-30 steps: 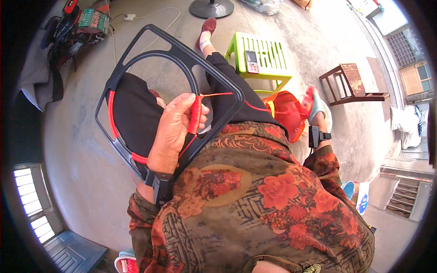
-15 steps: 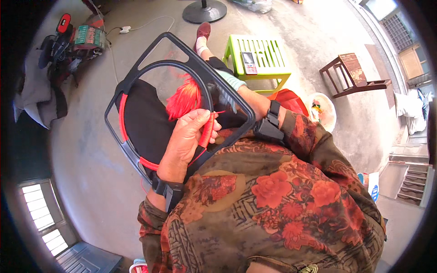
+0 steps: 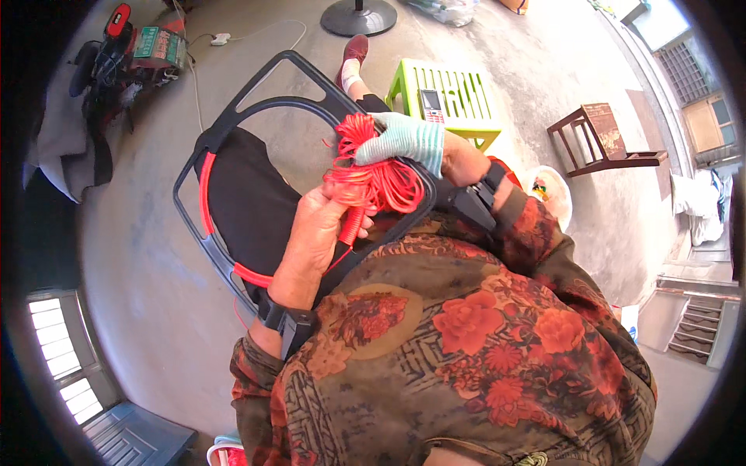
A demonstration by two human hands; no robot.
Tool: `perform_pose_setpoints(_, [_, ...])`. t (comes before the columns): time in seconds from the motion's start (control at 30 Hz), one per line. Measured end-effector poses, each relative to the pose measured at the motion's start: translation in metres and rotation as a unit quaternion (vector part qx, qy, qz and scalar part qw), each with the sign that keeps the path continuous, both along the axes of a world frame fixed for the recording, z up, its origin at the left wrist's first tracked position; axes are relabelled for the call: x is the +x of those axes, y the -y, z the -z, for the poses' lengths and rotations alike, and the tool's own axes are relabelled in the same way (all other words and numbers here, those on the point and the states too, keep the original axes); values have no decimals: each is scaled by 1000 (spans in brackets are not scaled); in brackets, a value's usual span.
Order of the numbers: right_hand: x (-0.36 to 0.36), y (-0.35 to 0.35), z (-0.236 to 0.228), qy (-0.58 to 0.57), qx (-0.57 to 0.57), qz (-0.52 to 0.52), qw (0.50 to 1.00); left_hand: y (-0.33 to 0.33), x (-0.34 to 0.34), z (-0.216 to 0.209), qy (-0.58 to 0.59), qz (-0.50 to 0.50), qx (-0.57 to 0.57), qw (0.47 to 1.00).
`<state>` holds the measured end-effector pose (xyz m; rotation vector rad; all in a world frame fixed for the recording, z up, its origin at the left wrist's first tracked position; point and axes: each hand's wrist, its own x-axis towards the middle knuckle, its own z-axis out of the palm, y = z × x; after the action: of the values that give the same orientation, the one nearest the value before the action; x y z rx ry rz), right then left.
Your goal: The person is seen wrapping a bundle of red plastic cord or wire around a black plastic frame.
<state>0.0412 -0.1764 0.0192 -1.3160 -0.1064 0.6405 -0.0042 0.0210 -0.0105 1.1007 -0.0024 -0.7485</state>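
Observation:
A black plastic frame (image 3: 213, 138) with a round inner ring rests across my lap. Red cord is wound tightly in coils (image 3: 352, 225) around part of the ring, and two more red-wrapped stretches show on its left and lower side. My left hand (image 3: 309, 233), bare, pinches the ring at the coils with thumb and fingers. In my right hand (image 3: 404, 144), which wears a pale green and white striped glove, is a loose bundle of red cord (image 3: 396, 188). The bundle lies over the ring's right side, just above my left hand, and hides that part of the frame.
Beyond my knees stands a green plastic stool (image 3: 458, 89) with a mobile phone (image 3: 431, 106) on it. A brown wooden chair (image 3: 602, 140) is at right, near a white tub (image 3: 561, 203). Far left is a machine (image 3: 155, 46) with a cable; a round black base (image 3: 359, 19) stands ahead.
My right hand has come up from behind the frame's right side, bringing the red cord bundle over the ring. My left hand keeps its grip at the coils.

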Motion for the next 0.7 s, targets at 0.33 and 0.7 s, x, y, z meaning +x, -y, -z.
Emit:
perform_pose_setpoints(0.33, [-44, 27, 28, -13, -20, 155, 988, 1, 6, -3, 4, -11, -27, 1000])
perform_pose_setpoints(0.7, [-97, 200, 137, -106, 152, 527, 829, -6, 15, 2, -20, -47, -48, 998])
